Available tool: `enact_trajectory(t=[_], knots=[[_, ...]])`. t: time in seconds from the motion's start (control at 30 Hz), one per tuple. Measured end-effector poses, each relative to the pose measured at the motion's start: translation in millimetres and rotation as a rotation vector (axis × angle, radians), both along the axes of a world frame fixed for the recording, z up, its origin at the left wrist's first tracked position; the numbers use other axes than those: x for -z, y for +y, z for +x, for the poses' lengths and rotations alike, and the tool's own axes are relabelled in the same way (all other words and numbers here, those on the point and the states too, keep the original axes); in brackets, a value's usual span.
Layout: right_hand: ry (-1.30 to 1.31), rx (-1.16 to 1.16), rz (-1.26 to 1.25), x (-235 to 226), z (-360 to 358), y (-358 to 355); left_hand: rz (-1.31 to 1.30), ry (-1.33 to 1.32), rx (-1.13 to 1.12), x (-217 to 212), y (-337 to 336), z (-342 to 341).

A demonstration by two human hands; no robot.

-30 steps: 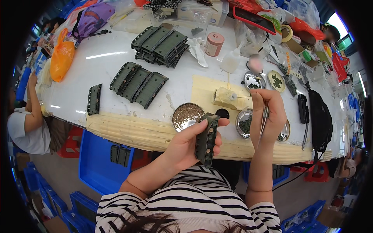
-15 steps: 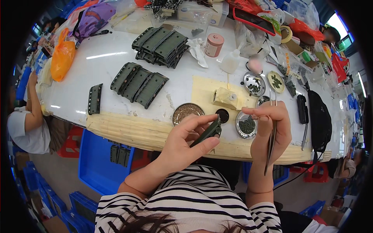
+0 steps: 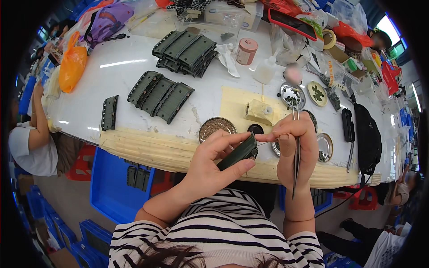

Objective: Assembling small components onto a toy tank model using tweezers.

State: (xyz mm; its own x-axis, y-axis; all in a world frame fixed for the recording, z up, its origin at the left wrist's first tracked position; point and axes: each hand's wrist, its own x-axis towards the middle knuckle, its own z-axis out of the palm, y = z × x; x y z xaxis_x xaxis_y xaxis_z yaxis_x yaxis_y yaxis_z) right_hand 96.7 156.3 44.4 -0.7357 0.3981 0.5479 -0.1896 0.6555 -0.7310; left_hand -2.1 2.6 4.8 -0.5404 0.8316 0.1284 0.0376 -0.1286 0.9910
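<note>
My left hand (image 3: 206, 166) grips a small dark green curved panel (image 3: 237, 154) by its sides, raised in front of my chest and tilted. My right hand (image 3: 300, 152) keeps metal tweezers (image 3: 296, 172) in the palm, tips toward the far side. Its thumb and forefinger pinch what looks like a thin needle (image 3: 264, 143), which reaches the panel's right end. Anything smaller at that contact is too fine to see. Behind the hands are a dish of brown grains (image 3: 210, 129), a black round cap (image 3: 255, 129) and a pale wrapped block (image 3: 261, 114).
Similar green panels (image 3: 161, 97) lie to the left, with a taller stack (image 3: 185, 51) behind. Metal dishes hold small green parts (image 3: 292, 92). A pink jar (image 3: 246, 51), a clear bottle (image 3: 266, 70) and a black pouch (image 3: 368, 138) stand around. A blue bin (image 3: 116, 187) sits below the table edge.
My right hand has moved left and nearer, bringing its fingertips and the thin needle to the panel. A dish to its right now shows. The left hand has hardly moved.
</note>
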Motion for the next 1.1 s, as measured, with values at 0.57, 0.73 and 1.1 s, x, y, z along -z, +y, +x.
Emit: enact_trajectory(t=[0.57, 0.73, 1.1], knots=[[0.134, -0.018, -0.196, 7.0, -1.8, 3.7, 0.003, -0.059, 0.014, -3.2, -1.1, -0.5], [0.132, -0.012, -0.221, 4.3, -0.6, 4.1, -0.008, -0.091, 0.017, -4.8, -1.3, -0.6], [0.107, 0.064, -0.239, -5.3, 0.9, 5.7, -0.036, -0.084, 0.019, -2.8, -0.9, -1.9]])
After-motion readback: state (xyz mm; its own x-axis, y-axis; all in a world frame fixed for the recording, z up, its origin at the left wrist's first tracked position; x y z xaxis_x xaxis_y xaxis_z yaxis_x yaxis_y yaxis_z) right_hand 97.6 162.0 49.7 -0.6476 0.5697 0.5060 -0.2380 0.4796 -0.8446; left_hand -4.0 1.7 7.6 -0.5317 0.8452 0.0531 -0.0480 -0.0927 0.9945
